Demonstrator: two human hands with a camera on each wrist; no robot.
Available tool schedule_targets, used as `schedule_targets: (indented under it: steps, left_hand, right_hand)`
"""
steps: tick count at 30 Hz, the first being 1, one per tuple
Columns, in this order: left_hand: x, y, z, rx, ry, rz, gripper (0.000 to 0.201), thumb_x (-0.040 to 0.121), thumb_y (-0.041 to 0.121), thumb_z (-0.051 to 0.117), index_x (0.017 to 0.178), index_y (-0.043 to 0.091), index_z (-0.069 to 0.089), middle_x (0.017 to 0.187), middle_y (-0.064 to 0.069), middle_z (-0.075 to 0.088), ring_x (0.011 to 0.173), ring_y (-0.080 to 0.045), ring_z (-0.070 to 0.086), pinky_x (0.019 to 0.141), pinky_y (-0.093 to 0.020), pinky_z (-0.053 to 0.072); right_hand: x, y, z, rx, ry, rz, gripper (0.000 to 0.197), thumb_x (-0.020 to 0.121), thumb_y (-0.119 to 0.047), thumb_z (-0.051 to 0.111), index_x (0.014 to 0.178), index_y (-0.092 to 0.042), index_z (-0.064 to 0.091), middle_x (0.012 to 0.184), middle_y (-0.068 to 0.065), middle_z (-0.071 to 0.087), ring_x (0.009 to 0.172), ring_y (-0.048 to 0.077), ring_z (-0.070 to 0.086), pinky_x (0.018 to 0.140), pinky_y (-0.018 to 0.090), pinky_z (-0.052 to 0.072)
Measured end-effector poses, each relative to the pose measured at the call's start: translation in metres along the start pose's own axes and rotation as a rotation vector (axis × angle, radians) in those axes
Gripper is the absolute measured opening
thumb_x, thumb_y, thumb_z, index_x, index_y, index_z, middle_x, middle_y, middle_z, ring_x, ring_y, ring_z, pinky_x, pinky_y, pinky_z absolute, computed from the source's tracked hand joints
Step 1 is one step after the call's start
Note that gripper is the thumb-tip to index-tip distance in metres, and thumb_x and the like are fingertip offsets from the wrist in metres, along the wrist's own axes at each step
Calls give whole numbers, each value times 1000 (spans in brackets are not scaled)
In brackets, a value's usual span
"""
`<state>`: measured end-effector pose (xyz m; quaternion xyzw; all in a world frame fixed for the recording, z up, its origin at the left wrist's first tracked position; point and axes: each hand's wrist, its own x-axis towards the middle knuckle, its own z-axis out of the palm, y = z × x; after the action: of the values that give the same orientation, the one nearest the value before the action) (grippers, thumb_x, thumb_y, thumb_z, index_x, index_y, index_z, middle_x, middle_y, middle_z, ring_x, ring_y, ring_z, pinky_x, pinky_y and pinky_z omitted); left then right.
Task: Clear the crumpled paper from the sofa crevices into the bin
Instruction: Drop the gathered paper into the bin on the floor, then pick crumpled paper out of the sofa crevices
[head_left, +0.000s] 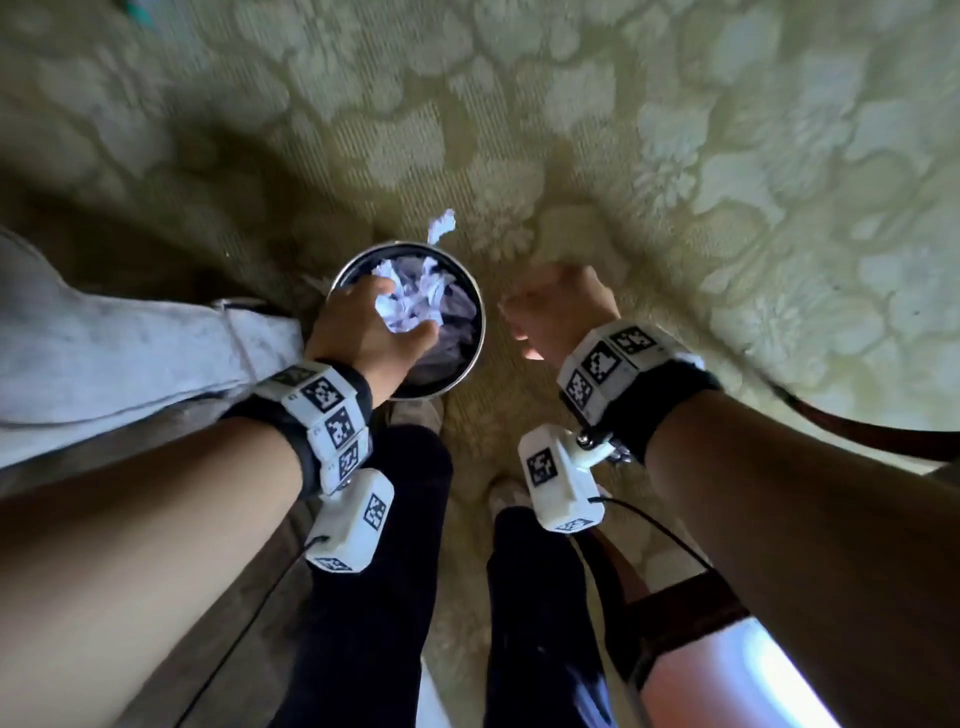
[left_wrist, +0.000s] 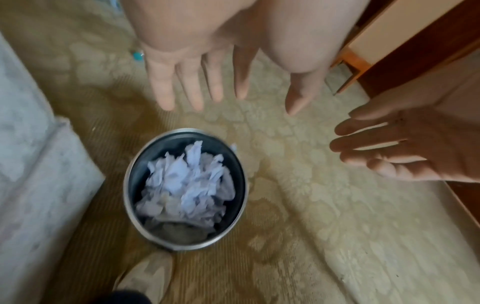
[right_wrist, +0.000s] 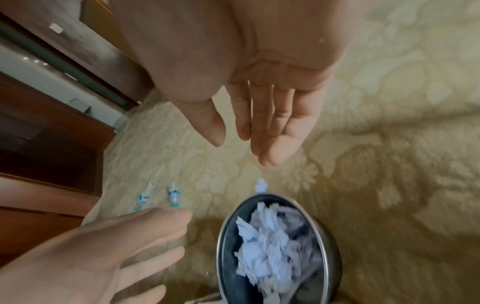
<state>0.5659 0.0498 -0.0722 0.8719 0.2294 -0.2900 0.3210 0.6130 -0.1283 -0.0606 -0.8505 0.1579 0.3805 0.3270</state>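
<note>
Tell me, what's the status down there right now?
Both hands open, empty: left hand above bin, right hand beside it. Crumpled paper piled inside. One scrap lies on carpet behind the bin.

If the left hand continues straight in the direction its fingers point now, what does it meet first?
Probably the crumpled paper piled in the bin. The open left hand is above the bin mouth, fingers pointing down and forward. Depth is unclear, so it might reach the carpet past the rim instead.
</note>
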Motion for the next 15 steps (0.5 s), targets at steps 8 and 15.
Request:
schedule_targets:
  steps: [8,15]
  left_hand:
    - [-69,149,-163,14,-32,263,34,72,50,66,97,28,62,103,3,70,96,-19,69,93,-36,54]
    - [-129,252,-286,229,69,457,23,94,37,60,112,24,64,117,6,68,104,-18,64,91,-30,50]
  right_hand:
    - [-115,-118,-183,70,283,-6,12,75,-28,64,85,-24,68,82,2,72,75,21,71,70,30,59]
    - [-208,-185,-283,16,376,-134,10,84,-20,65,85,-11,70,85,12,73,84,30,70,77,42,60]
